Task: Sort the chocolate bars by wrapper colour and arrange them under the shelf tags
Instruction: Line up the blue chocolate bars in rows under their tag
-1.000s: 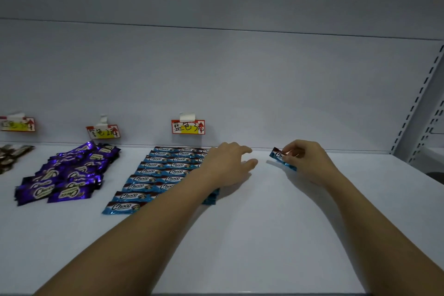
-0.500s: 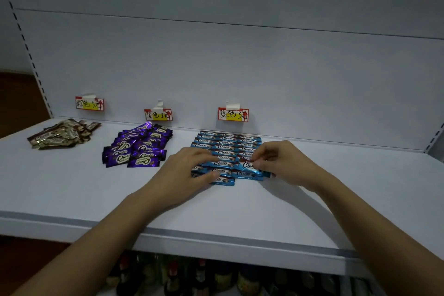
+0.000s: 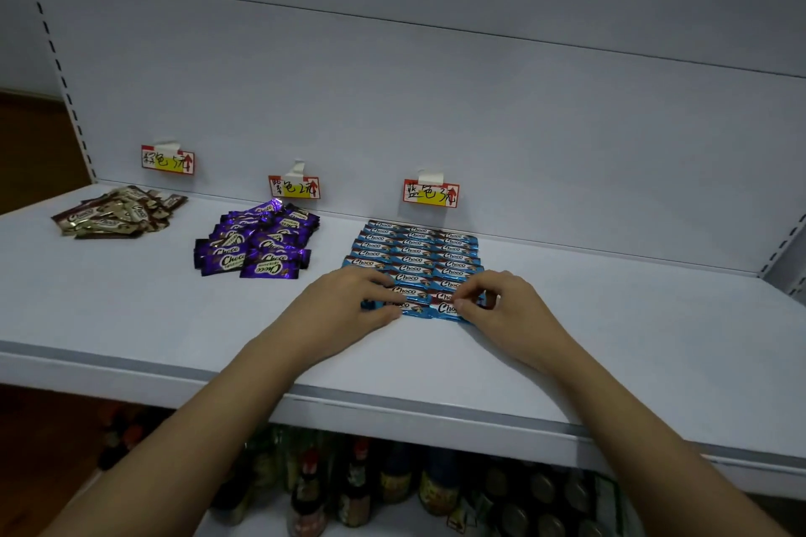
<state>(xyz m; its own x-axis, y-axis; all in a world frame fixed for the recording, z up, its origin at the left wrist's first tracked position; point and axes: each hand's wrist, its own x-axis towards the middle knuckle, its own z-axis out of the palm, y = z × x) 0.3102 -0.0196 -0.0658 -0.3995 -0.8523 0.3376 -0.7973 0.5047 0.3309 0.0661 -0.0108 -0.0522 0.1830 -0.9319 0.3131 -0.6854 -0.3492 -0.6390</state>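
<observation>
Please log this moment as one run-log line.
left hand: resting on blue bars | right hand: pinching front blue bar | stage: aligning

Hiding the near-left corner of the blue bars (image 3: 414, 257) under the left hand (image 3: 344, 307), with the front bar's left end showing only between the fingers. Covering the right end of the front blue row under the right hand (image 3: 506, 310), fingertips (image 3: 460, 304) curling at a wrapper edge; not telling whether pinching or merely touching. Blurring the handwriting on the three shelf tags (image 3: 431, 193) too much for reading. Sinking the bottles (image 3: 357, 488) below the shelf (image 3: 131, 318) into darkness, labels unreadable, bottoms cut off by the lower edge. Running both forearms out of the picture
</observation>
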